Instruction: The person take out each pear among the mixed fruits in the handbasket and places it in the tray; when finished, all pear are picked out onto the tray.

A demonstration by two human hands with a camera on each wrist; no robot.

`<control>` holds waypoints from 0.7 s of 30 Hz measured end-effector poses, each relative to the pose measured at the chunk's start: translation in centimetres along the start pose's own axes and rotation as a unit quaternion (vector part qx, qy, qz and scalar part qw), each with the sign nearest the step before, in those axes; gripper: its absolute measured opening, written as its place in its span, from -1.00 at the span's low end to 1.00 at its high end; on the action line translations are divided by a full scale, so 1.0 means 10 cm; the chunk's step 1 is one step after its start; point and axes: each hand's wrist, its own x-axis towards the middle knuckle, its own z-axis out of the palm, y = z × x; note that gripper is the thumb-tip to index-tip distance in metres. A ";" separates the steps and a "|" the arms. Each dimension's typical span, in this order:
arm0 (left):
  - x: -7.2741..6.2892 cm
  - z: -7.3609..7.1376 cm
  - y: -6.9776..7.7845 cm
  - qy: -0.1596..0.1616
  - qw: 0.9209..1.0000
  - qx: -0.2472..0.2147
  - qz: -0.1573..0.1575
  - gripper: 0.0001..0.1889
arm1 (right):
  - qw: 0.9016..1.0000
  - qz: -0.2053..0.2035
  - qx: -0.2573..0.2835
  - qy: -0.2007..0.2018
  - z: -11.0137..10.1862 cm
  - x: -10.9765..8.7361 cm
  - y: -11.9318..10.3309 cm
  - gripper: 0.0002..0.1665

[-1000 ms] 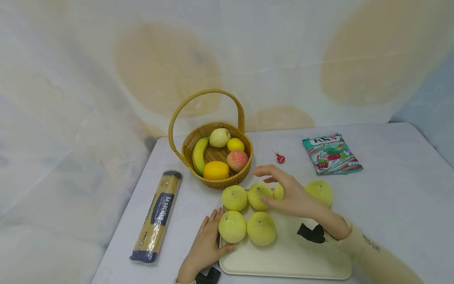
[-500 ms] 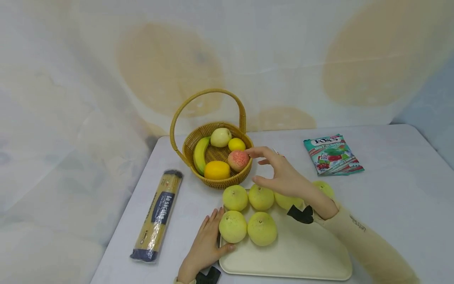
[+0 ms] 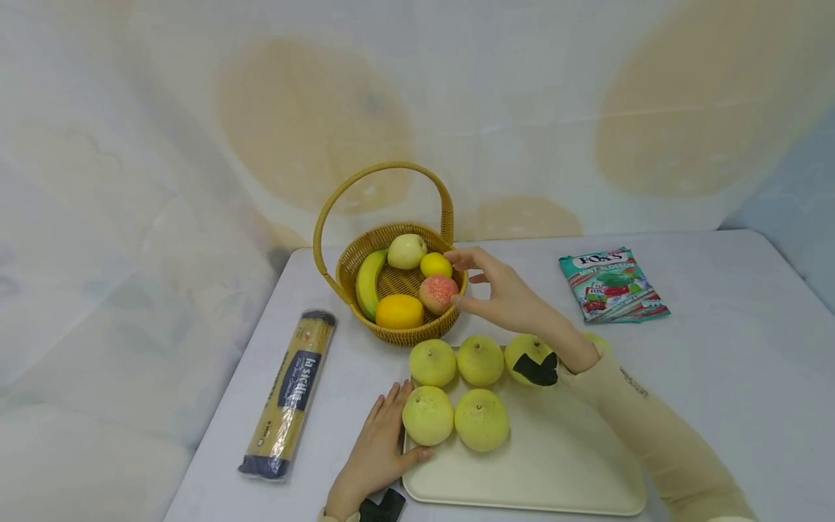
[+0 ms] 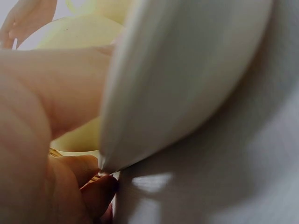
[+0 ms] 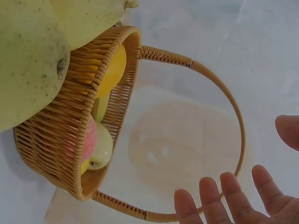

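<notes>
My right hand [image 3: 512,293] hovers at the right rim of a wicker basket [image 3: 417,335], thumb and fingers apart around a pink peach [image 3: 437,293]. In the right wrist view its spread fingers [image 5: 232,193] hold nothing. The basket also bears a banana [image 3: 368,283], a pale green fruit [image 3: 406,251], a small lemon-yellow fruit [image 3: 435,264] and a larger yellow one [image 3: 399,312]. My left hand [image 3: 377,446] rests at the left edge of a cream tray [image 3: 554,449], thumb over the rim, fingers extended along the side. Several round yellow-green fruits [image 3: 481,420] sit on the tray.
A spaghetti packet [image 3: 290,395] lies at the left of the white table. At the back right lies a teal Fox's sweets bag [image 3: 612,285]. The basket's tall handle [image 3: 385,167] arches up behind the fruit. The right forearm covers part of the tray's fruit.
My right hand has moved left and away from me, from over the tray's fruits to the basket's peach. It now hides the red lollipop. The left hand stays put.
</notes>
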 end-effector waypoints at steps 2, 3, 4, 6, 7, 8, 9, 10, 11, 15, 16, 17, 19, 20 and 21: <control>0.00 0.00 0.00 0.001 1.000 0.001 0.000 0.08 | 1.000 0.011 0.004 0.000 -0.01 0.06 0.03 -0.31; 0.00 0.00 -0.01 0.000 1.000 0.000 0.000 0.09 | 1.000 0.017 0.006 -0.001 -0.01 0.10 0.04 -0.31; 0.00 0.00 -0.01 0.001 1.000 0.001 0.001 0.09 | 1.000 0.022 0.006 0.000 -0.01 0.13 0.05 -0.32; 0.00 0.00 -0.01 0.001 1.000 0.004 0.002 0.09 | 0.999 0.035 0.008 -0.001 -0.01 0.18 0.08 -0.33; 0.00 0.00 -0.01 0.001 1.000 0.005 0.003 0.09 | 0.999 0.040 0.012 -0.002 -0.01 0.21 0.09 -0.33; 0.00 0.00 -0.01 0.002 1.000 0.005 0.003 0.09 | 0.999 0.043 0.013 -0.002 -0.01 0.24 0.11 -0.33; 0.00 0.00 -0.01 0.001 1.000 0.005 0.002 0.09 | 0.999 0.046 0.013 -0.003 -0.01 0.27 0.12 -0.33; 0.00 0.00 -0.01 0.002 1.000 0.006 0.002 0.09 | 0.999 0.050 0.013 -0.003 -0.01 0.30 0.13 -0.33; 0.01 0.00 -0.01 0.001 1.000 0.006 0.002 0.09 | 0.998 0.054 0.014 -0.004 -0.01 0.33 0.14 -0.34; 0.01 -0.01 -0.02 0.000 1.000 0.008 0.001 0.09 | 0.998 0.059 0.005 -0.002 0.00 0.44 0.18 -0.34; 0.01 0.00 -0.02 -0.001 1.000 0.008 0.001 0.09 | 0.998 0.059 0.003 -0.002 0.00 0.47 0.19 -0.34; 0.01 0.00 -0.02 -0.002 1.000 0.008 0.000 0.09 | 0.998 0.060 0.002 -0.001 0.00 0.49 0.20 -0.34; 0.01 0.00 -0.02 -0.004 1.000 0.008 0.000 0.09 | 0.998 0.060 0.002 -0.002 0.01 0.54 0.21 -0.34; 0.00 0.00 -0.02 -0.005 1.000 0.008 0.000 0.09 | 0.998 0.059 0.003 -0.003 0.01 0.55 0.21 -0.34; 0.00 0.00 -0.02 -0.006 1.000 0.008 -0.001 0.09 | 0.998 0.059 0.003 -0.005 0.02 0.57 0.22 -0.33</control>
